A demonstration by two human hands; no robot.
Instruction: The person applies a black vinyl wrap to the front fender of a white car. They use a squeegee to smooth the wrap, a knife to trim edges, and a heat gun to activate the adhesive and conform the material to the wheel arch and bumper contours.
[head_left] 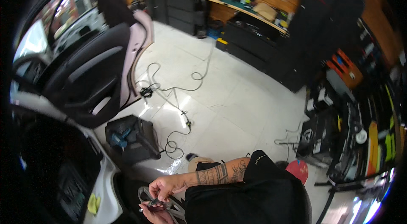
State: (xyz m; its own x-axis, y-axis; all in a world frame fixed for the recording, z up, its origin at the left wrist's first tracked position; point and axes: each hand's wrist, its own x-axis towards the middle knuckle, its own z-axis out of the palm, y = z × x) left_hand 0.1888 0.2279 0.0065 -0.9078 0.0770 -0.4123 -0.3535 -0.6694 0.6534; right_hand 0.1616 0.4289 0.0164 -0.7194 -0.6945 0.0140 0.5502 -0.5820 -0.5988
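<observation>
My right hand (165, 187) is closed, its thumb and fingers pinching a small slim dark-and-silver tool (154, 202), whose exact kind I cannot make out. Just below it, my left hand (156, 214) has its fingers curled under the same tool and touching it; the palm is partly cut off by the lower edge. Behind both hands shows a silver wheel (143, 192) of the car. To their left, a yellow-green cloth or pad (93, 203) lies on the white door sill (109, 194).
An open car door (91, 71) stands at the left. A black bag (137, 143) with a blue tool (121, 138) on it sits on the floor near the sill. Cables (174, 90) trail over the pale floor. Far off is a workbench (229, 3); a red round seat (297, 171) is at right.
</observation>
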